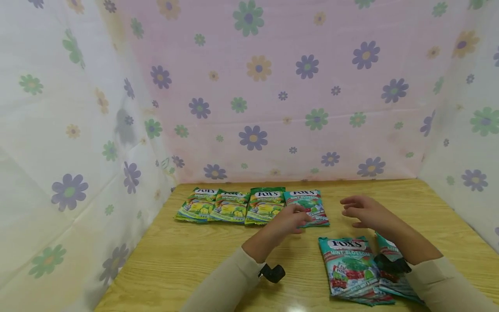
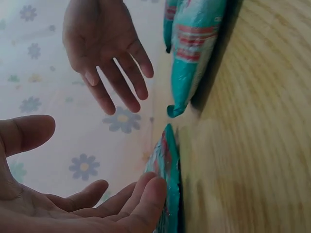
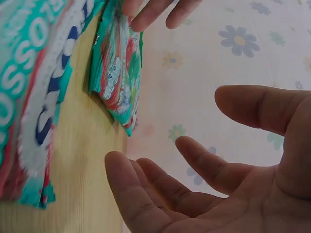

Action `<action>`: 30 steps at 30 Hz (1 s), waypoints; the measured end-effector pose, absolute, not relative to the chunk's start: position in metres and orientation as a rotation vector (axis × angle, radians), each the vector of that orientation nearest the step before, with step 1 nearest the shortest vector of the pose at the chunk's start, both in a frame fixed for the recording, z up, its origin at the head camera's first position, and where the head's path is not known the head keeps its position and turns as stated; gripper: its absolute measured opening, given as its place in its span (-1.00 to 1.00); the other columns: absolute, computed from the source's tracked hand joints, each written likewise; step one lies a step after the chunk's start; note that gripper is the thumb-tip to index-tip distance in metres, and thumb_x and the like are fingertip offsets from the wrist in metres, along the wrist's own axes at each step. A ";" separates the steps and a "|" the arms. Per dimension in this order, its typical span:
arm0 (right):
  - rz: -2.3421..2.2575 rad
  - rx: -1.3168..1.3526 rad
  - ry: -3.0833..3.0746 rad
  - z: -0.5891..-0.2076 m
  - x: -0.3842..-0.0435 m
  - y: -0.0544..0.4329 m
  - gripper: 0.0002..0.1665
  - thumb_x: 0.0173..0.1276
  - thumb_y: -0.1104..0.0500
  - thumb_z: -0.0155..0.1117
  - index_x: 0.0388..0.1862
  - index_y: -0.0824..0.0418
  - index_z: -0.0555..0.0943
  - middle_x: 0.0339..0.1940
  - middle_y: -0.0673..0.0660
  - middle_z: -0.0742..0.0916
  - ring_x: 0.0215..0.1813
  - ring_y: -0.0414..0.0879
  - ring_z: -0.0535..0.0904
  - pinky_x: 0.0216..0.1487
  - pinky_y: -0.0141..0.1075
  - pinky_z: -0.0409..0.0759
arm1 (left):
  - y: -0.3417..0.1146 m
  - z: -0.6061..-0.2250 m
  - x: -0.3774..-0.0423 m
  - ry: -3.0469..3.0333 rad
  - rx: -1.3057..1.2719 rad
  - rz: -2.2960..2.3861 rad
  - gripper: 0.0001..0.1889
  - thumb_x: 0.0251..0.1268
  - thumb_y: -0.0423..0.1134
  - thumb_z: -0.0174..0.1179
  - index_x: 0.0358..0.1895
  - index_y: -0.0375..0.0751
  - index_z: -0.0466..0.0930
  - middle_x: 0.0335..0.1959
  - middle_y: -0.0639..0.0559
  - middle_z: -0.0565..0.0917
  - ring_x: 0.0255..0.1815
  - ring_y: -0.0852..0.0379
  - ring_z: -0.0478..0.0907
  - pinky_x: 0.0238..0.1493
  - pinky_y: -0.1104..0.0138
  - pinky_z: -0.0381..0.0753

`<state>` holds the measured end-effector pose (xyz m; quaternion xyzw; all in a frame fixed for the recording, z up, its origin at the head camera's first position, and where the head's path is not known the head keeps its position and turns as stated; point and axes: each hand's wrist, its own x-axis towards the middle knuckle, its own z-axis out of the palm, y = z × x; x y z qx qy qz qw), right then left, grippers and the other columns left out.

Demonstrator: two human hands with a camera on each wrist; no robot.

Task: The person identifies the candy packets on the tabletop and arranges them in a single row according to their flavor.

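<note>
My left hand [image 1: 287, 224] is over the near left corner of a teal Mint Blossom candy bag [image 1: 308, 200], fingers spread and partly covering it. That bag lies at the right end of a row at the table's back. To its right, my right hand [image 1: 368, 213] is held above the table with relaxed fingers and nothing in them. In the left wrist view both palms face each other, the right hand [image 2: 104, 53] at the top. Nearer, another Mint Blossom bag [image 1: 347, 268] lies with a further teal bag [image 1: 390, 249], partly hidden under my right forearm.
Three yellow-green Springtea candy bags, the left [image 1: 199, 206], middle [image 1: 230, 207] and right [image 1: 266, 203], fill the rest of the back row. Wooden table [image 1: 187, 255] surface extends around them. A flowered cloth [image 1: 280, 117] encloses the back and both sides.
</note>
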<state>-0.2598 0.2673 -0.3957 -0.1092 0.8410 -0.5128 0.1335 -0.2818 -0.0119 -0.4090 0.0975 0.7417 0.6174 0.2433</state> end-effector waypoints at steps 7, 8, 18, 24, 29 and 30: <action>-1.388 -0.289 2.456 -0.394 -0.239 0.284 -0.22 0.64 0.02 0.15 0.54 0.53 0.19 0.42 0.59 0.44 0.34 0.41 0.51 0.08 0.06 0.74 | -0.005 -0.416 -0.271 2.005 0.256 1.636 -0.41 0.44 -0.13 0.29 0.41 -0.34 0.41 0.09 -0.11 0.68 0.10 -0.12 0.70 0.05 0.05 0.76; -1.381 -0.273 2.451 -0.394 -0.236 0.287 -0.20 0.63 0.01 0.16 0.54 0.53 0.19 0.41 0.58 0.45 0.31 0.38 0.54 0.04 0.04 0.75 | -0.005 -0.417 -0.270 1.993 0.252 1.630 -0.42 0.43 -0.13 0.29 0.40 -0.35 0.42 0.08 -0.12 0.69 0.05 -0.12 0.73 0.01 0.07 0.78; -1.333 -0.122 2.301 -0.397 -0.214 0.305 -0.18 0.64 0.02 0.11 0.48 0.67 0.16 -0.29 0.19 0.62 -0.32 -0.05 0.54 -0.33 -0.10 0.70 | -0.007 -0.426 -0.259 1.813 0.330 1.493 -0.67 0.50 -0.10 0.21 0.10 -0.29 0.62 -0.11 -0.17 0.74 -0.19 -0.12 0.82 -0.28 0.22 0.81; -1.217 -0.179 2.326 -0.398 -0.207 0.309 -0.39 0.65 0.01 0.12 0.13 0.64 0.50 -0.33 0.07 0.62 -0.39 -0.14 0.48 -0.48 -0.18 0.62 | -0.007 -0.426 -0.253 1.766 0.315 1.462 -0.66 0.52 -0.10 0.21 0.11 -0.29 0.58 -0.10 -0.19 0.72 -0.29 -0.03 0.81 -0.30 0.23 0.80; -1.114 -0.178 2.396 -0.398 -0.204 0.309 -0.42 0.61 0.01 0.18 0.09 0.60 0.60 -0.18 0.14 0.72 -0.27 -0.09 0.65 -0.44 -0.14 0.69 | -0.008 -0.426 -0.248 1.743 0.321 1.456 -0.68 0.49 -0.11 0.22 0.04 -0.32 0.66 -0.12 -0.20 0.75 -0.25 -0.10 0.83 -0.33 0.25 0.80; -1.106 -0.174 2.408 -0.399 -0.204 0.309 -0.41 0.60 0.02 0.19 0.14 0.61 0.59 -0.12 0.16 0.74 -0.21 -0.06 0.68 -0.41 -0.12 0.71 | -0.009 -0.426 -0.247 1.732 0.325 1.455 -0.68 0.49 -0.11 0.21 0.02 -0.32 0.68 -0.12 -0.21 0.76 -0.24 -0.09 0.83 -0.34 0.27 0.79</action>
